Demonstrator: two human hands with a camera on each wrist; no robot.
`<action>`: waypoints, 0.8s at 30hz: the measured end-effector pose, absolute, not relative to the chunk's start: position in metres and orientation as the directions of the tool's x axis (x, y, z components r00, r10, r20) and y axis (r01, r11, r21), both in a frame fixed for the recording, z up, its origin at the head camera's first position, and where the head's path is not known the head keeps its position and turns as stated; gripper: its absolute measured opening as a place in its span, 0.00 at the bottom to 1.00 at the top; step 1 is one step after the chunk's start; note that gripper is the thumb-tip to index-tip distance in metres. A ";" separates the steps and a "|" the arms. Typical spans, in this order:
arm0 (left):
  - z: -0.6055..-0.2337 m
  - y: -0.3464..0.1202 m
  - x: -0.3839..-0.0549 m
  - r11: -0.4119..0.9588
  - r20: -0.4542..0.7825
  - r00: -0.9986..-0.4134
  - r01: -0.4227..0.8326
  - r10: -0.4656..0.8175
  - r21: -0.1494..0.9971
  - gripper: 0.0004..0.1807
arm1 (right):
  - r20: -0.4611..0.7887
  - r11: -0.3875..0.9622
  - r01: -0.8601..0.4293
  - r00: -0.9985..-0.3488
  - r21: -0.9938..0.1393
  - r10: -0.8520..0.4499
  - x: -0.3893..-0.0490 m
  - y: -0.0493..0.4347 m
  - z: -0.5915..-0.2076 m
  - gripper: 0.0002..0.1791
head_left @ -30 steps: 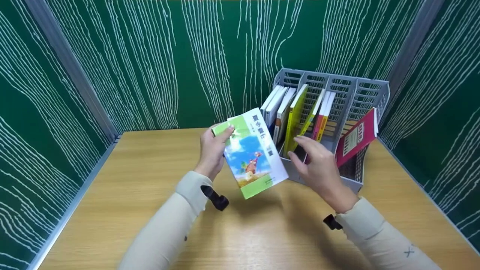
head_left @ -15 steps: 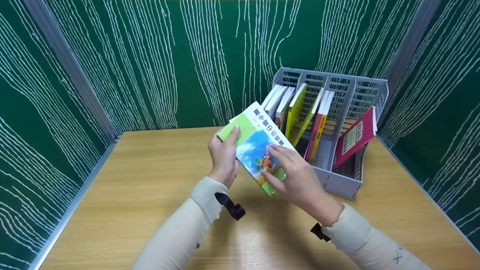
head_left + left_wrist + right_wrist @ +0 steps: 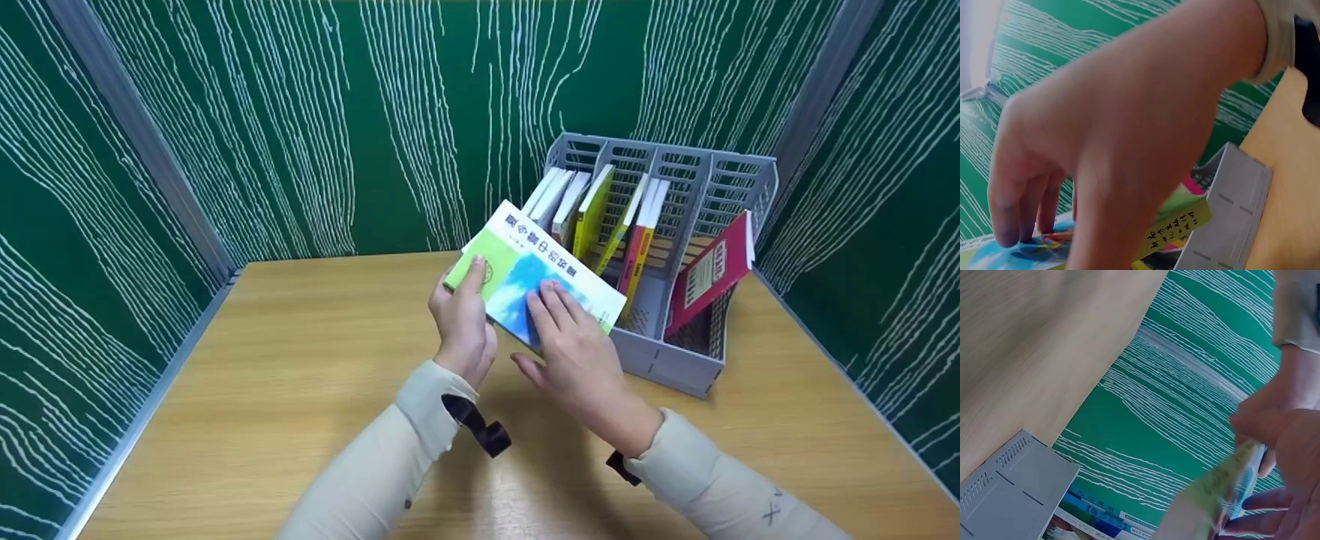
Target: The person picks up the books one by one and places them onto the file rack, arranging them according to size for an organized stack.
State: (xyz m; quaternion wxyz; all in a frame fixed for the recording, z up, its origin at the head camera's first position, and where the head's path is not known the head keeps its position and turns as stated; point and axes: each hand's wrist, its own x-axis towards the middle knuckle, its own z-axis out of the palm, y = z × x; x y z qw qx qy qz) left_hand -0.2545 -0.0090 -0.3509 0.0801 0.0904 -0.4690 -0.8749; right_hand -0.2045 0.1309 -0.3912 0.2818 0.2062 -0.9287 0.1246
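Tilted above the table, a paperback book (image 3: pixel 514 289) with a green, blue and white cover is in my left hand (image 3: pixel 461 319). The left thumb lies on its green corner, with the fingers behind it. My right hand (image 3: pixel 577 352) rests straight fingers on the blue part of the cover; its thumb stands apart, below the lower edge. The left wrist view shows handwriting on the book's green spine (image 3: pixel 1179 225). In the right wrist view the book (image 3: pixel 1202 506) is blurred. Just behind the held book stands a grey book rack (image 3: pixel 675 367).
Upright books lean in the rack's left compartments, among them a yellow-green book (image 3: pixel 592 210) and a pink-and-yellow pair (image 3: pixel 637 259). A red book (image 3: pixel 709 277) slants in the rightmost compartment. The wooden table (image 3: pixel 300 360) is bounded by green walls (image 3: pixel 495 112) with white lines.
My right hand has moved left from beside the rack onto the book's cover. My left hand has shifted slightly right, and the book has turned so its lower end swings toward the right.
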 end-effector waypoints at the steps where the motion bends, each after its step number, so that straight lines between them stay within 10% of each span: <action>1: -0.351 -0.008 -0.253 -0.556 -0.095 -0.971 0.044 -0.220 0.830 0.19 | 0.585 0.887 -0.450 -0.748 -0.101 -0.313 -0.205 0.131 -0.392 0.45; 24: -0.336 -0.004 -0.245 -0.625 -0.077 -0.995 -0.098 0.060 0.775 0.19 | 0.772 0.886 -0.437 -0.508 0.152 -0.383 -0.222 0.171 -0.384 0.28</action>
